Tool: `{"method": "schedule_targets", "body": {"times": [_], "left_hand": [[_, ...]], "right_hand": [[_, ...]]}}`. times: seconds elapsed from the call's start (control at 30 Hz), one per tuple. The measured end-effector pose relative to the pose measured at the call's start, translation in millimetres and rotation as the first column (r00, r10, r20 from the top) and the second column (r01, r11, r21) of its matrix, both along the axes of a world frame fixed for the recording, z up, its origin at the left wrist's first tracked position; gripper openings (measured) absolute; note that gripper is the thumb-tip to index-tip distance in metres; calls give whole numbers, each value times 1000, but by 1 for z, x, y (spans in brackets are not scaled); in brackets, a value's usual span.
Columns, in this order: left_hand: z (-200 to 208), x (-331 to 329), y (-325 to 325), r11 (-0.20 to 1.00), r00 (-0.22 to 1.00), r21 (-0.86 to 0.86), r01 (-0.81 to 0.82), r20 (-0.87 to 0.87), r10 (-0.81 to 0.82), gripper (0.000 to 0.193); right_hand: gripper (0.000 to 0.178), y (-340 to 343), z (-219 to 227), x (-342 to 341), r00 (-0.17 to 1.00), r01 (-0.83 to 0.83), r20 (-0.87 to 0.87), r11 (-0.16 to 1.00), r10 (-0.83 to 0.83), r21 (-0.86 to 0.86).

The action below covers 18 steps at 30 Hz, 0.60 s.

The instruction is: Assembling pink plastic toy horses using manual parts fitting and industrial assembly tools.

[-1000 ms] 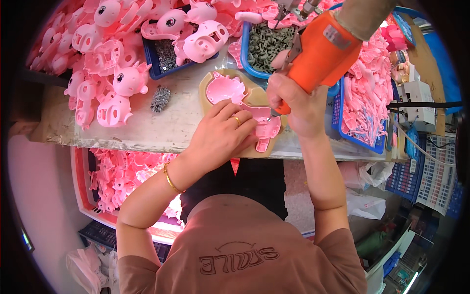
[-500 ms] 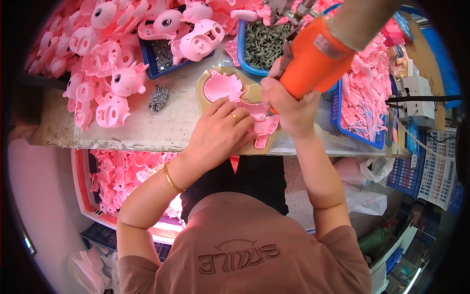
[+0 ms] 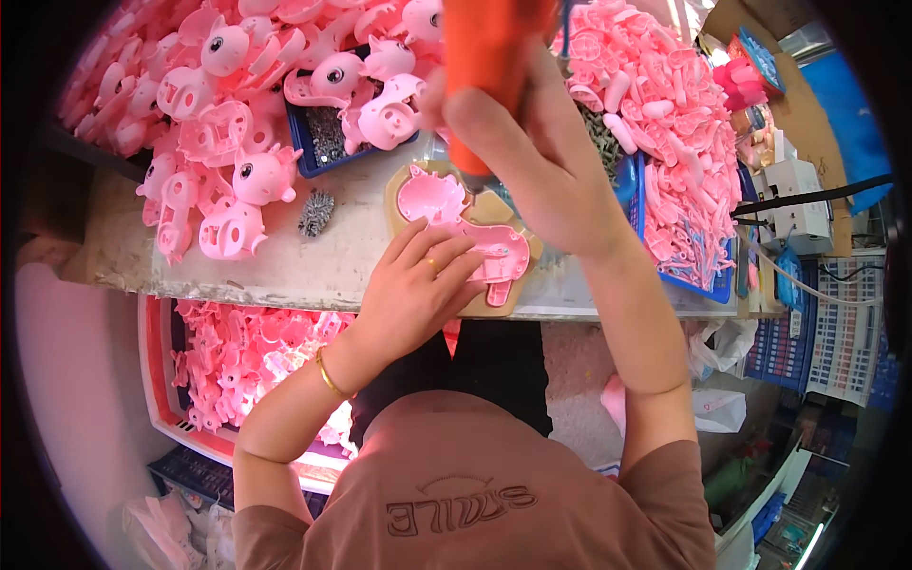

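Observation:
A pink plastic toy shell half point(image 3: 502, 255), hollow side up, rests in a beige fixture point(image 3: 490, 209) on the bench before me. Across the shell's middle lies my left hand point(image 3: 418, 290), fingers stretched out and flat. An orange power screwdriver point(image 3: 489, 57) is upright in my right hand point(image 3: 546, 161), its fingers wrapped round the body. The driver's lower end is beside the shell's head part, blurred by motion, so whether it touches anything cannot be told.
Pink animal-shaped toy parts point(image 3: 228, 152) heap up at the left. A dark blue tray point(image 3: 306, 142) holds small metal pieces beneath toy heads. A screw cluster point(image 3: 316, 213) lies on the bench. A blue basket point(image 3: 698, 290) of pink parts stands right; a red-rimmed bin point(image 3: 157, 380) sits below.
My right hand and the screwdriver have moved up and left, away from the shell's lower right part toward its head part. My left hand stays on the shell.

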<state>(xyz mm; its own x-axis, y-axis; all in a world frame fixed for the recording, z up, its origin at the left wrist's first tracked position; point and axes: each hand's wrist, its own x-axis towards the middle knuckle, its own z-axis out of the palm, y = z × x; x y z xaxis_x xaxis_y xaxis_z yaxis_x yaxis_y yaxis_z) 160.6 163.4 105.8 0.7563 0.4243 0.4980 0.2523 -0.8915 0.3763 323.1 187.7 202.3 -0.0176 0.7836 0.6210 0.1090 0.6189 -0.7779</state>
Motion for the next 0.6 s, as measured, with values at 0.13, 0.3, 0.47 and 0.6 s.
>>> {"method": "schedule_targets", "body": {"times": [0.13, 0.3, 0.47, 0.6], "left_hand": [[-5, -22, -1, 995, 995, -53, -89, 36, 91, 35], [-7, -34, -7, 988, 992, -89, -128, 13, 129, 37], [-13, -35, -9, 992, 994, -72, -105, -10, 105, 39], [-14, -36, -10, 989, 990, -73, -129, -62, 125, 43]], "right_hand": [[35, -15, 70, -18, 997, 76, 40, 973, -69, -218], [30, -29, 98, 35, 819, 477, 297, 870, -491, 123], [56, 68, 117, 68, 862, 427, 170, 865, -477, 262], [54, 57, 132, 45, 948, 255, 191, 967, -254, 21]]}}
